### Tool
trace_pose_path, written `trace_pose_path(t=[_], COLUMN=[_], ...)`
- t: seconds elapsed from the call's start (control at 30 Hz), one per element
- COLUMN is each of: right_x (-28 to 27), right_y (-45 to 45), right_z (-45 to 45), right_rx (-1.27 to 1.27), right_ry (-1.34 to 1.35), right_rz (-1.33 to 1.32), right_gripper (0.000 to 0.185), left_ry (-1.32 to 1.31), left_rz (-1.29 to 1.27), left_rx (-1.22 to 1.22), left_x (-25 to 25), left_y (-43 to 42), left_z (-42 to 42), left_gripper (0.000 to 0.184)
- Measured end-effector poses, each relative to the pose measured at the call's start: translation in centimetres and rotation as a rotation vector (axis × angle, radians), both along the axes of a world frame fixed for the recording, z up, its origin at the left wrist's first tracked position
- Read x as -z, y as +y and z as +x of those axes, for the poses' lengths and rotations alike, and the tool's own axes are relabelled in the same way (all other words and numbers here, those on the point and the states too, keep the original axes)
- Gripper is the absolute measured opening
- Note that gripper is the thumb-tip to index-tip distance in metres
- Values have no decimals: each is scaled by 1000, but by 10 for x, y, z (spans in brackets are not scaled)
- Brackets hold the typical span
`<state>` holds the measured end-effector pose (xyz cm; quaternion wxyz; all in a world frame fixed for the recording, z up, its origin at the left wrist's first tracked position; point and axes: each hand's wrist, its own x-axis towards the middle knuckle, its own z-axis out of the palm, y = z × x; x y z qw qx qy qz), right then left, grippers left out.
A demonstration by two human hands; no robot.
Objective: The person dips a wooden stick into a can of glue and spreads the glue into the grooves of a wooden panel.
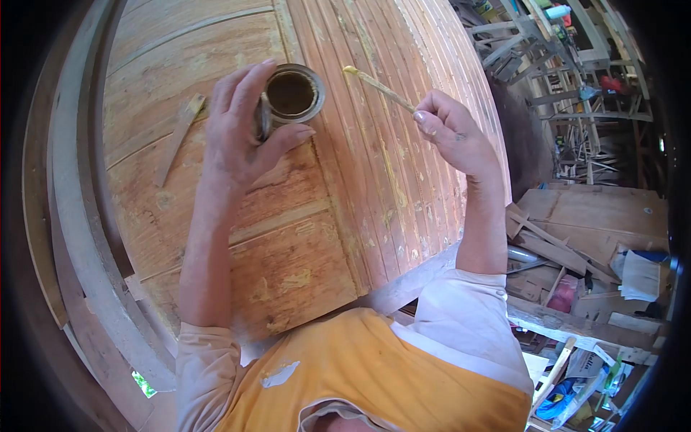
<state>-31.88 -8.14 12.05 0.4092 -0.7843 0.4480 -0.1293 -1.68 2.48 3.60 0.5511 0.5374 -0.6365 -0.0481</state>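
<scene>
My left hand point(248, 129) is wrapped round the side of an open metal can point(321, 101) with dark brown contents. Pinched in my right hand point(455, 133) is a thin wooden stick point(385, 89), its tip coated in yellowish paste and held to the right of the can. Beneath both hands lies a wooden door panel point(288, 266), with smears of pale filler on its grooves and boards. Left of my left hand, a flat wooden scraper-like piece point(176, 144) with a yellowed end rests on the panel.
Long timber beams point(79, 216) run along the left side. On the right are a pile of wood offcuts point(551, 252), a plywood sheet point(597, 212) and a cluttered rack of wooden frames point(576, 108). A blue plastic bag point(554, 405) sits at the lower right.
</scene>
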Motion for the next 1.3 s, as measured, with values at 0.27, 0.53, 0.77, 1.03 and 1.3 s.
trace_pose_path(t=[0.27,0.53,0.77,1.03,1.3], right_x=[62,91,102,100,107], right_y=[6,-13,-16,-42,-79], right_z=[-33,-70,-70,-91,-120], right_rx=[227,331,257,287,290], right_ry=[-308,-351,-315,-260,-193], right_rz=[230,94,76,-53,-104], right_gripper=[11,10,13,10,10], left_ry=[-578,-632,-653,-663,-350], left_rz=[80,329,353,597,568], left_rx=[-209,-221,-188,10,333], left_x=[-34,-43,-51,-70,-38], left_y=[-19,-25,-25,-56,-159], left_z=[-38,-48,-53,-56,10], left_gripper=[58,53,55,51,29])
